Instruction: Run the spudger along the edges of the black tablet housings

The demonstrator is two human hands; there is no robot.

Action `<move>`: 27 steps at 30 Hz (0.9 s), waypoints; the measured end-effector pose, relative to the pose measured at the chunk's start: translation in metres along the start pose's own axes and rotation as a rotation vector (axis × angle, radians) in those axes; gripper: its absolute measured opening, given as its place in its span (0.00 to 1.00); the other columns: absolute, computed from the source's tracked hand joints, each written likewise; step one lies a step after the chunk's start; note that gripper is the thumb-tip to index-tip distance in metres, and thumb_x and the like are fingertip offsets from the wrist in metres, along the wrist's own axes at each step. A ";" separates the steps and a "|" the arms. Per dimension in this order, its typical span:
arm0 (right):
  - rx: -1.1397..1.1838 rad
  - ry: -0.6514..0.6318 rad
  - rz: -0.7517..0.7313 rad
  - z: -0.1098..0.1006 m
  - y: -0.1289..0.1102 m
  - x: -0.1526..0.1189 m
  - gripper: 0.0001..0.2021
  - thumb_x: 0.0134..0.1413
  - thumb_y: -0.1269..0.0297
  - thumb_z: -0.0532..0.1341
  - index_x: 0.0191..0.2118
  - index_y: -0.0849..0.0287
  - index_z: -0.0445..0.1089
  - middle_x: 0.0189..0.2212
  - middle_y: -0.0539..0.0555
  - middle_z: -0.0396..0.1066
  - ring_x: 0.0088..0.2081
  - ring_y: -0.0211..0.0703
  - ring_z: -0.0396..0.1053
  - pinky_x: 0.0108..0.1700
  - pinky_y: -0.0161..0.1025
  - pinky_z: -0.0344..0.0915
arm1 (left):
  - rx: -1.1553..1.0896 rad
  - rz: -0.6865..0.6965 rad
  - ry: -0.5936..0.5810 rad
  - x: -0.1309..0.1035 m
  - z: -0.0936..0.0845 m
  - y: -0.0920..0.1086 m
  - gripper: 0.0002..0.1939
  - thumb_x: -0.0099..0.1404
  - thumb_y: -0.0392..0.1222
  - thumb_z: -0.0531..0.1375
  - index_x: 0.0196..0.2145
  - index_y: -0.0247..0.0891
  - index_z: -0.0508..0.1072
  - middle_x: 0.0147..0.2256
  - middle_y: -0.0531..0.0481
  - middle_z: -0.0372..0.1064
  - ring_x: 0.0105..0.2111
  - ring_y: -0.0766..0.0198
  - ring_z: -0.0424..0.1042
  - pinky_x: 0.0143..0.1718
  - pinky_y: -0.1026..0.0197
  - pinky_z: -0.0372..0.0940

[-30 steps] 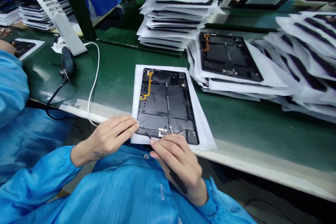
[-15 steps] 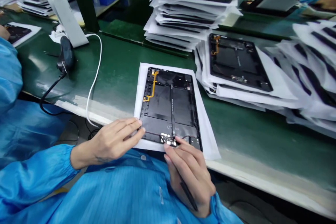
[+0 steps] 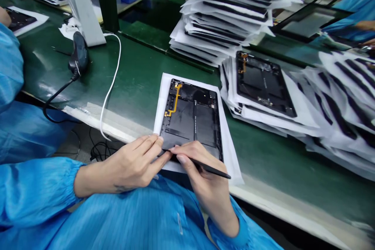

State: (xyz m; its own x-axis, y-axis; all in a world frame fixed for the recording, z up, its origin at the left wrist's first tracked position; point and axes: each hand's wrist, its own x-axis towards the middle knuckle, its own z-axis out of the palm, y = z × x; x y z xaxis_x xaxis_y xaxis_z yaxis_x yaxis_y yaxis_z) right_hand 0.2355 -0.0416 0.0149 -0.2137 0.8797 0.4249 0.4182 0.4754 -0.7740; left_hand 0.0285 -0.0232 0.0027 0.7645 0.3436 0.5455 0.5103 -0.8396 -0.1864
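An open black tablet housing (image 3: pixel 187 119) with an orange flex cable (image 3: pixel 176 101) lies on a white sheet (image 3: pixel 233 156) at the table's front edge. My right hand (image 3: pixel 205 168) pinches a thin black tool (image 3: pixel 212 169), its tip at the housing's lower left part. My left hand (image 3: pixel 134 162) rests at the lower left corner, fingers together and fingertips near the tool tip; whether they hold anything small is hidden. The lower edge of the housing is mostly covered by my hands.
Stacks of housings between white sheets (image 3: pixel 216 27) stand behind and at the right, one bearing another open housing (image 3: pixel 263 82). To the left are a white stand (image 3: pixel 84 15), a black corded device (image 3: pixel 79 52) and a white cable (image 3: pixel 113 82). A co-worker's sleeve (image 3: pixel 10 62) shows far left.
My right hand has moved left along the housing's lower edge, and the black tool now lies across its fingers. My left hand's fingertips are closer to it. The view has shifted slightly.
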 end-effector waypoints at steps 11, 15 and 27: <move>-0.008 -0.162 -0.097 -0.005 -0.004 0.008 0.07 0.63 0.77 0.60 0.41 0.59 0.74 0.33 0.53 0.76 0.36 0.42 0.72 0.40 0.41 0.70 | -0.194 0.004 0.058 -0.019 0.011 -0.019 0.14 0.74 0.31 0.51 0.51 0.32 0.73 0.52 0.39 0.76 0.53 0.54 0.76 0.53 0.54 0.73; -0.032 -0.177 -0.097 -0.016 0.000 0.006 0.06 0.64 0.75 0.61 0.41 0.59 0.75 0.34 0.54 0.77 0.37 0.44 0.73 0.40 0.41 0.71 | -0.149 -0.006 -0.003 -0.018 0.011 -0.017 0.17 0.74 0.30 0.49 0.53 0.26 0.73 0.54 0.37 0.74 0.54 0.51 0.75 0.55 0.51 0.71; -0.102 -0.064 -0.068 -0.035 0.002 -0.022 0.12 0.60 0.81 0.60 0.43 0.57 0.74 0.35 0.53 0.77 0.38 0.42 0.75 0.48 0.43 0.73 | -0.109 0.066 0.010 0.010 0.003 -0.015 0.14 0.73 0.29 0.52 0.45 0.26 0.77 0.45 0.39 0.78 0.44 0.54 0.77 0.46 0.53 0.72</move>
State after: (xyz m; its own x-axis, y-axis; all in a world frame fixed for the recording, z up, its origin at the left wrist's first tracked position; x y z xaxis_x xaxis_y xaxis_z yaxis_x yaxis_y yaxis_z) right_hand 0.2718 -0.0603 0.0202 -0.2991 0.8462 0.4411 0.4881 0.5329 -0.6912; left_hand 0.0295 -0.0058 0.0080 0.7910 0.2822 0.5429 0.4127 -0.9012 -0.1328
